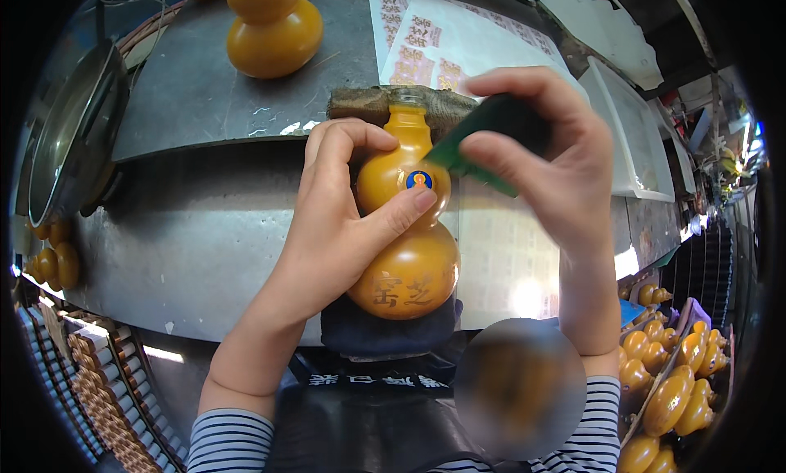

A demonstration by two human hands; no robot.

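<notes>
A yellow-brown gourd-shaped bottle [405, 256] lies in front of me with its neck pointing away. The clear mouth end rests against a rough wooden piece [360, 104], and the wide base is at a dark cloth pad [393, 332]. My left hand [332, 190] is wrapped round the bottle's left side, the thumb across its waist just below a small round blue sticker [419, 181]. Pinched in my right hand [569, 149] is a flat dark green scraper [485, 141], blurred by motion. The scraper's tip is close to the sticker; whether it touches the bottle I cannot tell.
White sticker sheets [458, 43] lie on the grey metal bench [213, 104], near another gourd-shaped bottle [275, 37]. At right stand a white tray [626, 137] and a crate of several yellow gourd-shaped bottles [671, 399]. A large metal pan [70, 137] is at left.
</notes>
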